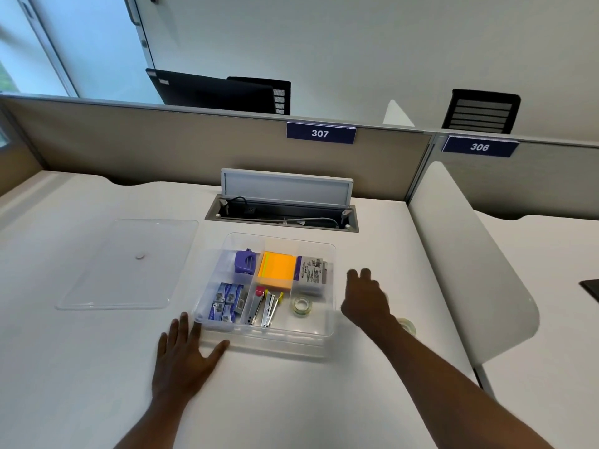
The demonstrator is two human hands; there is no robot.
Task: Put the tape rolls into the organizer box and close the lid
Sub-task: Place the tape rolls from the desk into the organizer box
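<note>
Reaching for the second tape roll (409, 325) looks like the step in hand: it lies on the desk (291, 400) outside the organizer box (327, 343), partly hidden behind the right wrist, on the heel side of the right hand (364, 303) and not at its fingertips. That hand is blurred, fingers loosely spread and holding nothing — it hovers just beside the box's right wall. One tape roll (302, 306) already sits in the box's right compartment, to the thumb side of that hand. The left hand (184, 354) lies flat and open on the desk, empty, thumb and fingertips at the box's near-left corner; it is best left there so the box does not slide. The right hand should draw back, pinch the loose roll across its rim, and set it beside the first. The clear lid (129, 264) waits well beyond the left fingertips, still off.
</note>
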